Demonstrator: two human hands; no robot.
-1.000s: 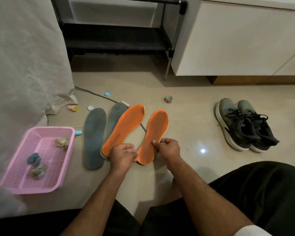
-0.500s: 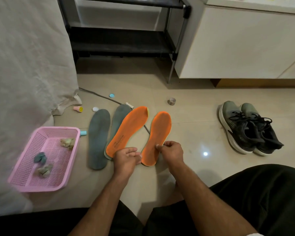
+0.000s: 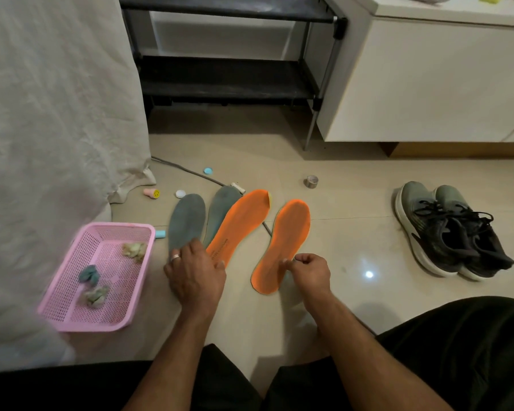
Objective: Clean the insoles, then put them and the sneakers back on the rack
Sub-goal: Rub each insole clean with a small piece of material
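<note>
Two orange insoles lie on the floor tiles: the left orange insole (image 3: 239,222) overlaps a grey insole (image 3: 221,207), and the right orange insole (image 3: 285,241) lies alone. Another grey insole (image 3: 187,221) lies furthest left. My left hand (image 3: 195,277) lies palm down, fingers spread, over the heel ends of the grey insoles and the left orange one. My right hand (image 3: 309,272) pinches the heel edge of the right orange insole. A pair of grey and black sneakers (image 3: 448,232) stands to the right. The black shoe rack (image 3: 229,81) is at the back.
A pink basket (image 3: 72,310) holding crumpled cloths sits at the left beside a white sheet (image 3: 48,114). A grey cable (image 3: 187,170), small caps (image 3: 208,170), a tape roll (image 3: 311,181) and a white cabinet (image 3: 428,84) surround the spot. My legs are in front.
My left hand has let go near the right orange insole and moved left onto the heels of the grey and left orange insoles. My right hand stays on the right insole.
</note>
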